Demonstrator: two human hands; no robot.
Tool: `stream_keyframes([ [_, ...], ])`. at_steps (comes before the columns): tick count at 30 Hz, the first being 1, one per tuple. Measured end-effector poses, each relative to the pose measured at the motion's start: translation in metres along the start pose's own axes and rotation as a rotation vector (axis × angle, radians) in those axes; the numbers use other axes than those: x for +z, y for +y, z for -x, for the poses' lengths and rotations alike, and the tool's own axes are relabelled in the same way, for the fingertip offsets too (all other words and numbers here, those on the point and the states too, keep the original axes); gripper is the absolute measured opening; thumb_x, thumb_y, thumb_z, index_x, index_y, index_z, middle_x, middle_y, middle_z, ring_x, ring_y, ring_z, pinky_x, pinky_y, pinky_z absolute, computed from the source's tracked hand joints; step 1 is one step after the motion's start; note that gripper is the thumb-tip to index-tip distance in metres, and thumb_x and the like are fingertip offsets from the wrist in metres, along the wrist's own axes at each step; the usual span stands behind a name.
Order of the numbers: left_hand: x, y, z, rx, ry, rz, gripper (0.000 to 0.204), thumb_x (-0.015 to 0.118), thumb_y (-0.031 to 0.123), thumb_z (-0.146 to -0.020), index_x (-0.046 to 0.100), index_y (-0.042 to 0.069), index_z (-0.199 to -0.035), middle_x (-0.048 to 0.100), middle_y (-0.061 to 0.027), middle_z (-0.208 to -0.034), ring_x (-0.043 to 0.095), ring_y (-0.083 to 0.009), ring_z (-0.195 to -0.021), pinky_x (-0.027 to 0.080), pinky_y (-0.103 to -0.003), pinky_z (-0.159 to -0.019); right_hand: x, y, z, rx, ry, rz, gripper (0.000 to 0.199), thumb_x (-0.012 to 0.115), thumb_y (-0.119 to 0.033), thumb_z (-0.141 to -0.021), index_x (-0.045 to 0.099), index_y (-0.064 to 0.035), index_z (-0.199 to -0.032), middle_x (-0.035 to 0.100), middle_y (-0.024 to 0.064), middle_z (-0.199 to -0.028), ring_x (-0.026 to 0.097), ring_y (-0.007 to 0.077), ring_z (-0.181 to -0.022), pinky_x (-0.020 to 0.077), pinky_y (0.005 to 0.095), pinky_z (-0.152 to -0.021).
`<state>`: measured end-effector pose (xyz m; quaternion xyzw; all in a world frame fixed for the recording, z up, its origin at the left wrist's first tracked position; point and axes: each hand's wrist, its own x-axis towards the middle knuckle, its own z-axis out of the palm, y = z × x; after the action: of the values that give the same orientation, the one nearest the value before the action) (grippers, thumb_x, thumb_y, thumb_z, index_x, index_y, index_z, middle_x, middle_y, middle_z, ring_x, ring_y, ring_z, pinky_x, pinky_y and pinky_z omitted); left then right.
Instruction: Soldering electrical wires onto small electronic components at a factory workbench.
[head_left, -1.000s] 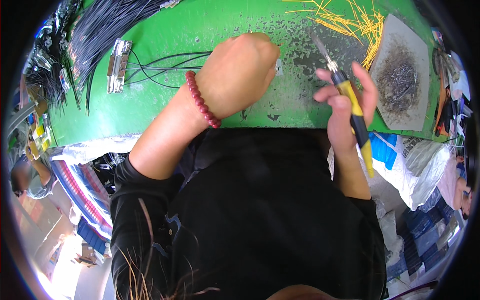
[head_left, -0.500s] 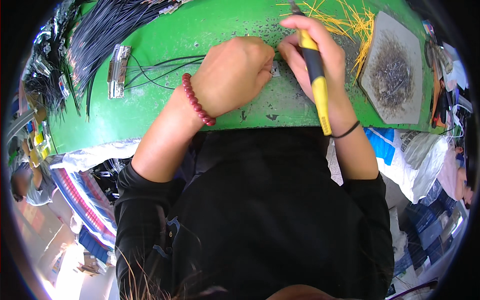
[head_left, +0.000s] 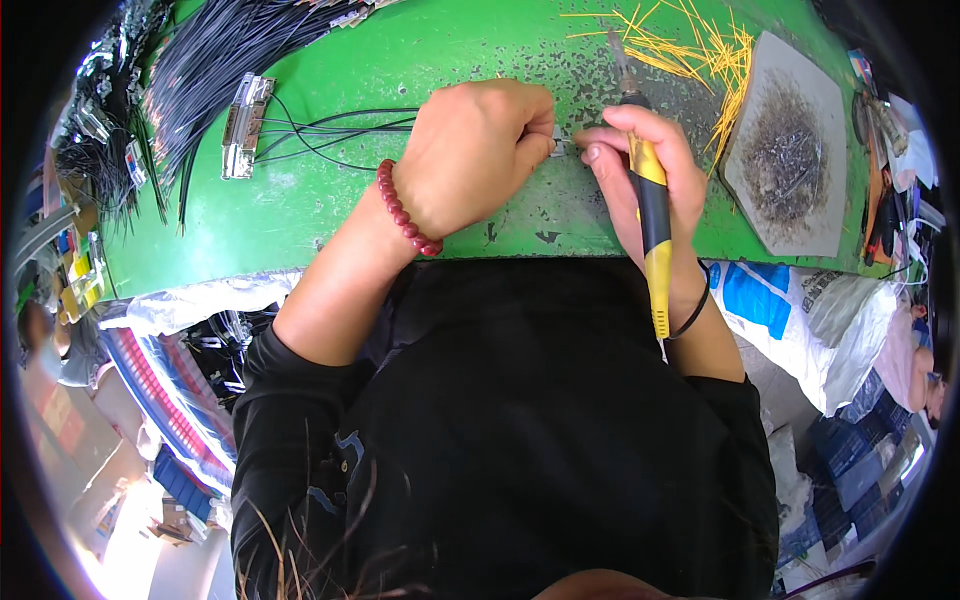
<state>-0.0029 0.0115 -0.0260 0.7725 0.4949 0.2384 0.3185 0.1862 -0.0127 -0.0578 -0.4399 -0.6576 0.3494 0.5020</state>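
My left hand (head_left: 480, 150), with a red bead bracelet on the wrist, is closed over several thin black wires (head_left: 350, 125). These run left to a silvery metal connector part (head_left: 243, 127) on the green table. A small pale piece (head_left: 561, 139) shows by the left fingertips; its kind is unclear. In my right hand (head_left: 675, 170) is a yellow and black soldering iron (head_left: 652, 200), its tip pointing away from me. The right thumb and forefinger come close to the pale piece. Whether they also pinch something thin cannot be made out.
A large bundle of black wires (head_left: 225, 70) lies at the far left. Yellow thin sticks (head_left: 690, 50) are scattered at the far right, beside a grey slab (head_left: 790, 190) with dark residue. Tools (head_left: 882, 190) lie at the right edge of the green table (head_left: 540, 225).
My right hand and the soldering iron have moved toward me and slightly right. My left hand has shifted a little right. The connector part with its wires has moved slightly right and tilted.
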Motion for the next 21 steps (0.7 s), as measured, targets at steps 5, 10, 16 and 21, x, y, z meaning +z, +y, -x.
stream_keyframes([
  [5,-0.001,0.001,-0.001,0.011,-0.001,-0.008,0.01,0.068,0.011,-0.078,0.065,0.003,-0.083,0.065,-0.0132,-0.076,0.064,-0.029,-0.067,0.049,-0.037,-0.06,0.0,-0.003,-0.001,0.022,-0.036,0.002,0.033,0.067,0.012,-0.079,0.062,-0.0024,-0.109,0.068,0.0108,-0.095,0.072,0.0171,-0.084,0.0554,0.0247,-0.07],
  [10,-0.001,0.0,-0.001,0.003,-0.003,0.003,0.01,0.068,0.011,-0.078,0.066,0.003,-0.083,0.065,-0.0137,-0.076,0.064,-0.0299,-0.068,0.049,-0.037,-0.061,0.0,-0.001,-0.001,-0.059,0.001,0.03,0.033,0.067,0.013,-0.079,0.062,-0.0022,-0.108,0.068,0.0105,-0.093,0.072,0.0168,-0.082,0.0553,0.0248,-0.07],
  [16,-0.003,-0.001,0.001,0.008,-0.025,-0.006,0.011,0.069,0.011,-0.077,0.066,0.002,-0.083,0.065,-0.0139,-0.077,0.064,-0.0305,-0.068,0.05,-0.038,-0.061,0.005,-0.004,-0.004,-0.017,-0.013,0.013,0.033,0.067,0.012,-0.079,0.062,-0.0035,-0.108,0.069,0.0102,-0.089,0.071,0.0158,-0.08,0.0546,0.0246,-0.069],
  [21,-0.001,-0.001,0.001,0.005,-0.021,-0.019,0.011,0.069,0.011,-0.077,0.066,0.002,-0.082,0.065,-0.0135,-0.078,0.063,-0.0306,-0.068,0.05,-0.038,-0.062,0.011,-0.002,-0.012,-0.104,-0.036,0.025,0.036,0.067,0.009,-0.078,0.062,-0.0062,-0.111,0.068,0.0081,-0.08,0.069,0.0141,-0.073,0.0531,0.025,-0.065],
])
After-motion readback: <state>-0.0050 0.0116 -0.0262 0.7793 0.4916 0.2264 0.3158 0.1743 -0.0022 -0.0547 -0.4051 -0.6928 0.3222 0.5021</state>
